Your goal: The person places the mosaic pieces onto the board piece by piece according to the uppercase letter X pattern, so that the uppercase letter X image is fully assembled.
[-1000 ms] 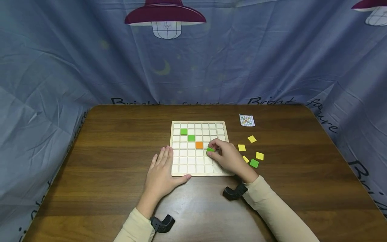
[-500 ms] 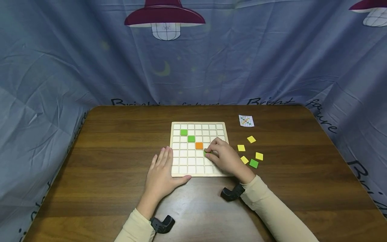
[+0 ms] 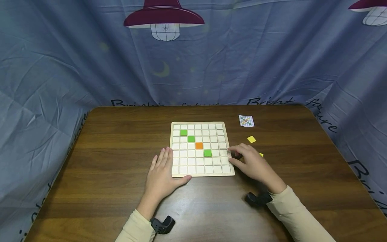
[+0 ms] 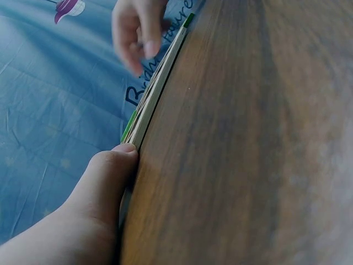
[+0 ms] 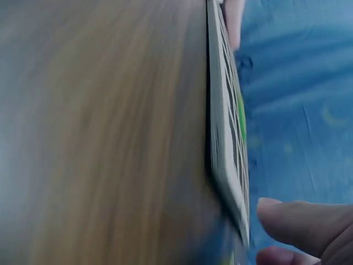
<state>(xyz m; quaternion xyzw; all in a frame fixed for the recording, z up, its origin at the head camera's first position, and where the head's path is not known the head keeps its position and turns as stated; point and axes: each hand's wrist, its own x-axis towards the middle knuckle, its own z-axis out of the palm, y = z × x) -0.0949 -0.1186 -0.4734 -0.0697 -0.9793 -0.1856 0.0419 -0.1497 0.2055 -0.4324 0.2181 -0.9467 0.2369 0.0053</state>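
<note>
A square board (image 3: 202, 175) with a pale wooden rim and white grid cells lies on the table. Green tiles (image 3: 207, 153) and one orange tile (image 3: 199, 145) form a diagonal on it. My left hand (image 3: 161, 171) rests along the board's left side, fingers straight, thumb touching the front edge. At the right edge hovers my right hand (image 3: 255, 164), fingers loosely bent, with nothing seen between them. In the right wrist view its thumb (image 5: 303, 221) is apart from the board. Beneath and behind this hand, one yellow tile (image 3: 261, 155) peeks out; other loose tiles are hidden.
Beyond the right hand lies another yellow tile (image 3: 251, 139). A small printed card (image 3: 246, 121) with a coloured grid pattern sits farther back on the wooden table (image 3: 121, 141). Blue curtains (image 3: 226, 67) hang around the table's back and sides.
The right hand set a green tile into the cell diagonally below the orange one, let it go, and moved right towards the loose tiles. The left hand stayed put.
</note>
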